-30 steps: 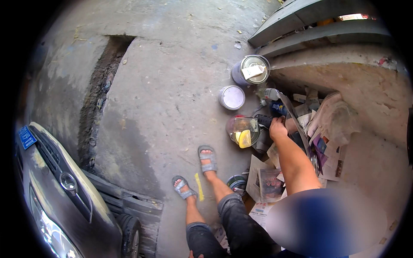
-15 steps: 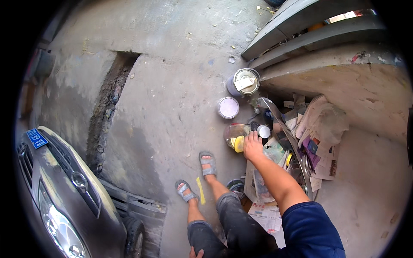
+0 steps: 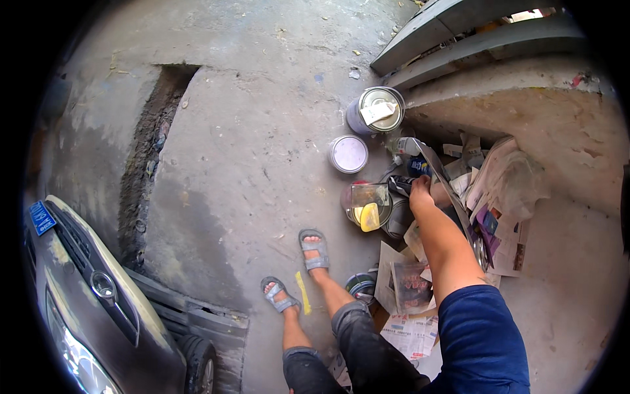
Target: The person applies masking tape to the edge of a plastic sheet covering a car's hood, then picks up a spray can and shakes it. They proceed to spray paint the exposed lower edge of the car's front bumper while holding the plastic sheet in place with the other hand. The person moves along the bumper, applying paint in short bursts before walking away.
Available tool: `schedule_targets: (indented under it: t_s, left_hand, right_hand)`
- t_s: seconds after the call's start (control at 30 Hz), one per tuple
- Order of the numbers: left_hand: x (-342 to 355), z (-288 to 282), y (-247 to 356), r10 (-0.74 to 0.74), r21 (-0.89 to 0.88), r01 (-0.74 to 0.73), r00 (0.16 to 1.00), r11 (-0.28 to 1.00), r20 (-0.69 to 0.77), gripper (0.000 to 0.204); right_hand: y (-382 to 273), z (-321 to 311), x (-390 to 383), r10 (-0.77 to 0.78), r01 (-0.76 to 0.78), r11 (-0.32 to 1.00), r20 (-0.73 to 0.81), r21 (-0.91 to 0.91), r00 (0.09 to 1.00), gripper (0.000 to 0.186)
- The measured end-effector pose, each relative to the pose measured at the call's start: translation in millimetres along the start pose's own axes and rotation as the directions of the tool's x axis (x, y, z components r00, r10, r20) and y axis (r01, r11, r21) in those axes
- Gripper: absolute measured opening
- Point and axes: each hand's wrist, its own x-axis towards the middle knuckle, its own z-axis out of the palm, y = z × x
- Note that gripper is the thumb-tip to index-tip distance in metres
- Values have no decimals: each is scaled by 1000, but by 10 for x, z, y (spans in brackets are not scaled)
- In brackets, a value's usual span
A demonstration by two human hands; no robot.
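My right hand (image 3: 420, 189) is closed round one end of a dark bottle (image 3: 400, 184) with pale markings, which lies tilted; the fingers partly hide it. Beside it stands a red-sided tin (image 3: 348, 196) with a clear sheet (image 3: 371, 193) and a yellow spreader (image 3: 370, 217) on top. Next to that tin is a greyish can (image 3: 398, 220), partly under my forearm. A blue container (image 3: 417, 165) shows just beyond my hand. My left hand cannot be made out; at most a sliver shows at the lower edge.
A lidded paint bucket (image 3: 380, 113) and a smaller pale-topped tub (image 3: 349, 154) stand ahead. Newspapers (image 3: 505, 180) are heaped by the low wall (image 3: 558, 125) on the right. A tin (image 3: 361, 287) stands near my feet. A car (image 3: 98, 315) and a trench (image 3: 151, 151) are left.
My right hand has moved away from beside the yellow spreader, forward and right, onto the dark bottle. The white cap that showed there is out of sight. My left hand has dropped almost out of view.
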Motion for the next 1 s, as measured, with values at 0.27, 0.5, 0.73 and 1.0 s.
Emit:
schedule_targets:
  t_s: [0.27, 0.5, 0.73, 1.0]
  left_hand:
    - [143, 16, -192, 68, -153, -57, 996, 987, 65, 80]
    - [6, -41, 181, 55, -84, -54, 998, 995, 15, 80]
    - [-35, 3, 271, 25, -179, -21, 999, 984, 22, 78]
    - [-76, -19, 362, 4, -147, 0, 1000, 989, 23, 80]
  right_hand:
    - [-88, 322, 231, 68, -92, 946, 87, 310, 994, 50]
    - [-168, 479, 463, 122, -193, 941, 252, 278, 960, 66]
    - [-55, 236, 286, -43, 5, 974, 165, 225, 985, 55]
    - [-92, 302, 135, 52, -47, 945, -5, 325, 999, 47]
